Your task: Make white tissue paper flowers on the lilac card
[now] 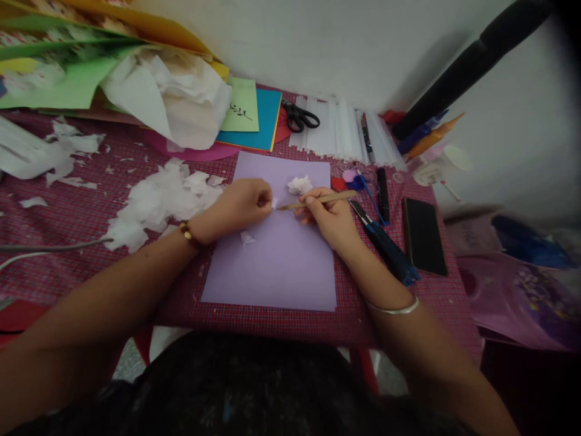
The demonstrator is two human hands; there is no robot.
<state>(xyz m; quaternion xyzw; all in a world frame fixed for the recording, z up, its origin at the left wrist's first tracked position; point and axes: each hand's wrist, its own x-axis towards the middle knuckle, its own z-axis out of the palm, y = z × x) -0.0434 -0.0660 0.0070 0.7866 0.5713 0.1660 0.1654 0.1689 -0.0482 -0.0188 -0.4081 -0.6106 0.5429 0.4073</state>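
A purple sheet of paper (276, 266) lies on the table in front of me. Above its middle, my left hand (249, 203) pinches a small piece of white paper (275, 203) between thumb and fingers. My right hand (330, 221) grips a thin wooden stick (333, 197), its pointed end at or very near that white piece; whether they touch I cannot tell. Just beyond the stick, a crumpled white paper flower (300, 184) rests on the purple sheet. Another white scrap (247, 237) lies on the sheet below my left hand.
White paper pieces (154, 200) are heaped at left. Black scissors (299, 116) and white strips (333, 130) lie at the back. To the right are a blue box cutter (385, 245), a black marker (383, 195), a phone (425, 236) and a white cup (442, 165).
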